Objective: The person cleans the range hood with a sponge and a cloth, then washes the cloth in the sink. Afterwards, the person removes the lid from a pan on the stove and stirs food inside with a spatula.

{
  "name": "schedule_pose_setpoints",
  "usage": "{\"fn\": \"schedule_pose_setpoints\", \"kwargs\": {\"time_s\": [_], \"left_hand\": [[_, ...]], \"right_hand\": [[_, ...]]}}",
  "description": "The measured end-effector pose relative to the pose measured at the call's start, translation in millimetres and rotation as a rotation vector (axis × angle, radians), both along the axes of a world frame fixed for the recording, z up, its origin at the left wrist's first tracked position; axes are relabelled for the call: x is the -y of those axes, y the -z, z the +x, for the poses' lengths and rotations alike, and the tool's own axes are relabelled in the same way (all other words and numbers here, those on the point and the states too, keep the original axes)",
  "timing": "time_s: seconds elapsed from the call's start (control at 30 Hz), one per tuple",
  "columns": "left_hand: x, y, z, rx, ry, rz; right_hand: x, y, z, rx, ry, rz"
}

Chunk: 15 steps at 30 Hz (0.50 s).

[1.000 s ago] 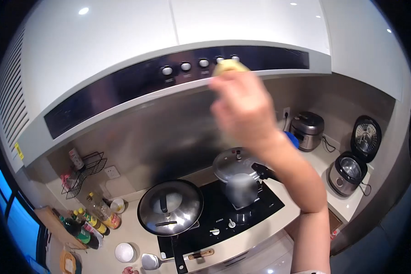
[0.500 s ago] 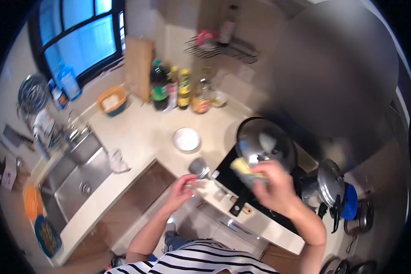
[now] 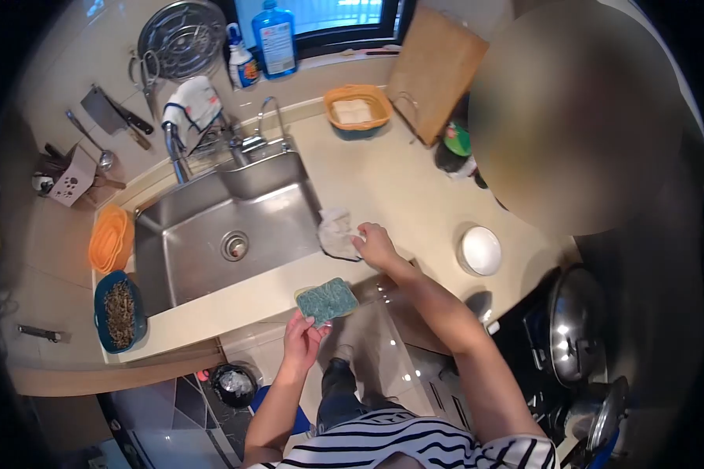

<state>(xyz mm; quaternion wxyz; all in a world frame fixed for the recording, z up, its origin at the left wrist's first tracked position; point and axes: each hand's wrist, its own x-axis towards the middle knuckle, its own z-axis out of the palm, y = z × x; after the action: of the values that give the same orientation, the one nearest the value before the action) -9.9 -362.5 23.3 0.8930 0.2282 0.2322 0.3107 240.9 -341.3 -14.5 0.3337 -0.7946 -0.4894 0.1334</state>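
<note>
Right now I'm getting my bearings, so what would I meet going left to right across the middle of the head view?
Orange basket, sink, white cloth, right hand, white bowl, lidded pan.

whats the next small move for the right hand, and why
Probably to pinch the crumpled cloth and lift it: the right hand is at the cloth's edge beside the sink, while the left hand holds the sponge. Whether the cloth is gripped yet, I can't tell.

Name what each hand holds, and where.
The left hand holds the sponge by its near edge. The right hand is at the right edge of the cloth; whether it grips cannot be told.
</note>
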Motion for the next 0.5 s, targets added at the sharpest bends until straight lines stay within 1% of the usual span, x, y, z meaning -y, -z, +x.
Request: {"fn": "schedule_pose_setpoints", "kwargs": {"time_s": [0.03, 0.07, 0.13, 0.2, 0.23, 0.27, 0.3, 0.33, 0.4, 0.47, 0.5], "left_hand": [[-7.8, 1.2, -5.0, 0.016, -0.025, -0.028], [-15.1, -0.9, -9.6, 0.016, -0.034, -0.025], [-26.4, -12.0, -15.0, -0.011, -0.11, -0.023], [-37.4, -8.1, -22.7, -0.062, -0.161, 0.002], [-43.9, 0.7, -25.4, -0.052, -0.157, 0.011], [-49.7, 4.0, -23.1, -0.024, -0.13, -0.002], [-58.1, 10.5, -17.7, 0.034, -0.093, -0.037], [-69.5, 25.4, -13.8, 0.036, -0.109, -0.074], [-81.8, 39.2, 9.1, 0.122, -0.034, -0.114], [-89.6, 53.2, 35.5, 0.15, 0.03, -0.084], [-86.1, 45.5, 53.7, 0.159, 0.099, -0.082]], "right_hand": [[-18.5, 19.7, -1.9, 0.162, 0.11, 0.056], [-32.6, 36.3, -4.1, 0.161, 0.101, 0.059], [-42.2, 63.4, -4.8, 0.104, -0.077, -0.368], [-43.3, 83.3, -9.0, 0.16, -0.088, -0.193], [-37.3, 58.9, -9.2, 0.205, -0.147, -0.187], [-23.9, 46.4, -10.2, -0.338, 0.074, -0.1], [-2.9, 15.9, -1.1, -0.798, 0.033, -0.034], [21.1, -13.7, 5.6, -0.729, 0.015, 0.069], [88.5, -111.2, -5.2, -0.85, 0.196, 0.222], [148.6, -149.1, -21.8, -1.004, 0.33, 0.351], [179.5, -164.9, -26.6, -1.136, 0.184, 0.423]]}}
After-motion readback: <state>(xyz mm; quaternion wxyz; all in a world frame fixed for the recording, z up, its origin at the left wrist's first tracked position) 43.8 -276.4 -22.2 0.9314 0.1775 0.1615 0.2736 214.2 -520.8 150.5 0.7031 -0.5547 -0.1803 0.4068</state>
